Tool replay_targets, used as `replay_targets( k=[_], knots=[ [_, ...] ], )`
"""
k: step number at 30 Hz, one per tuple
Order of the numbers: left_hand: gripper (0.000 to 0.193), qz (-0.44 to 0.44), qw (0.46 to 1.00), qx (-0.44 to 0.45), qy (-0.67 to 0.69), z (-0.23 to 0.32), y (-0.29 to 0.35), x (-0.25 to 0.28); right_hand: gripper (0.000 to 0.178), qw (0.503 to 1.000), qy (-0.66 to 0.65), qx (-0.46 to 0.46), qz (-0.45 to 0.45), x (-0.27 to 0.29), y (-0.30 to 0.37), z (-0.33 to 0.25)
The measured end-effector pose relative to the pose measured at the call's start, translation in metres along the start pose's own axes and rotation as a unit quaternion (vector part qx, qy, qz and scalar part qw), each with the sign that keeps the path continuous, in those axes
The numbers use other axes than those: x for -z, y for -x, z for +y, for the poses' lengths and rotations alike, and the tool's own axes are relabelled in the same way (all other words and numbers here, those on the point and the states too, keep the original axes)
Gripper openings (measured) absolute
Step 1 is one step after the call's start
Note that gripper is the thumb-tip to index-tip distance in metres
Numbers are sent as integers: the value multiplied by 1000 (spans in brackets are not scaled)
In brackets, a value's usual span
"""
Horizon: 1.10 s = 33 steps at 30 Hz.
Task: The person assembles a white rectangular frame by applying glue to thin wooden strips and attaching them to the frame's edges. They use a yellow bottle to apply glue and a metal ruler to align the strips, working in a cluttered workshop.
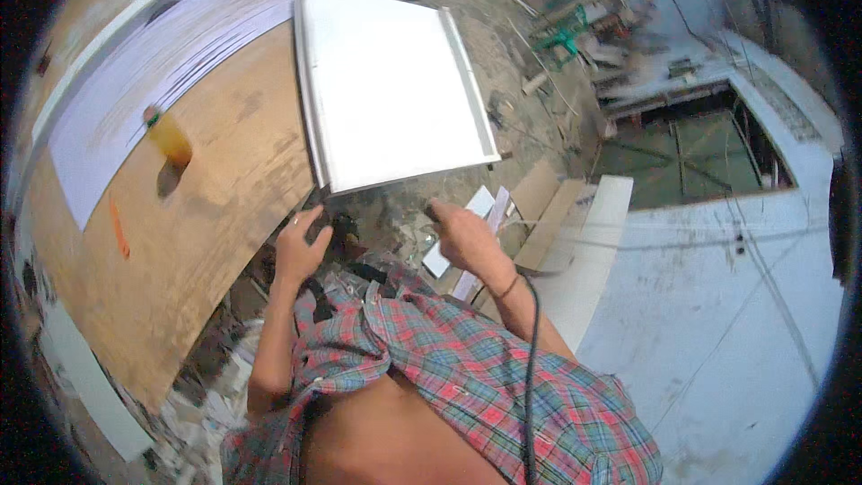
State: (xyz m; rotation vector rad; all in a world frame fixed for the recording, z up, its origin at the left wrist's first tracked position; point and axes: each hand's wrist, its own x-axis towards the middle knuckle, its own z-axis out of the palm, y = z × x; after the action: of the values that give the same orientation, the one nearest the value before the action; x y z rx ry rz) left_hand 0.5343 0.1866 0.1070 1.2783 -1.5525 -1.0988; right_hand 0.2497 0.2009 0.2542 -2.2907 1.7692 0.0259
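A white panel point(391, 90) with raised grey side rails lies ahead of me, its left side along the edge of the wooden table point(242, 148). My left hand point(301, 247) is just below the panel's near left corner, thumb and fingers spread, holding nothing visible; contact with the corner cannot be made out. Apart from the panel's near edge, to the right, is my right hand point(465, 238). Its fingers are curled in, with something small and dark at the tips that is too blurred to name.
On the table are a yellow bottle point(171, 142), a slim orange object point(118, 226) and a pale lilac sheet point(193, 54). Board strips point(575, 242) lean by the blue wall point(700, 278) at my right. A dark cable point(532, 377) hangs over my right arm. Clutter covers the far floor.
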Motion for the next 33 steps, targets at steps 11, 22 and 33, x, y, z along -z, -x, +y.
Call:
replay_targets(
  k=[11,22,33],
  knots=[
    [36,45,936,151,314,42,45,-63,91,965,-173,166,-102,-53,-32,-31],
    [25,190,964,182,-28,99,112,-79,67,958,-121,229,-119,-74,-10,-4],
    [30,604,774,85,171,84,263,99,34,965,-111,141,-193,-120,10,121]
  ],
)
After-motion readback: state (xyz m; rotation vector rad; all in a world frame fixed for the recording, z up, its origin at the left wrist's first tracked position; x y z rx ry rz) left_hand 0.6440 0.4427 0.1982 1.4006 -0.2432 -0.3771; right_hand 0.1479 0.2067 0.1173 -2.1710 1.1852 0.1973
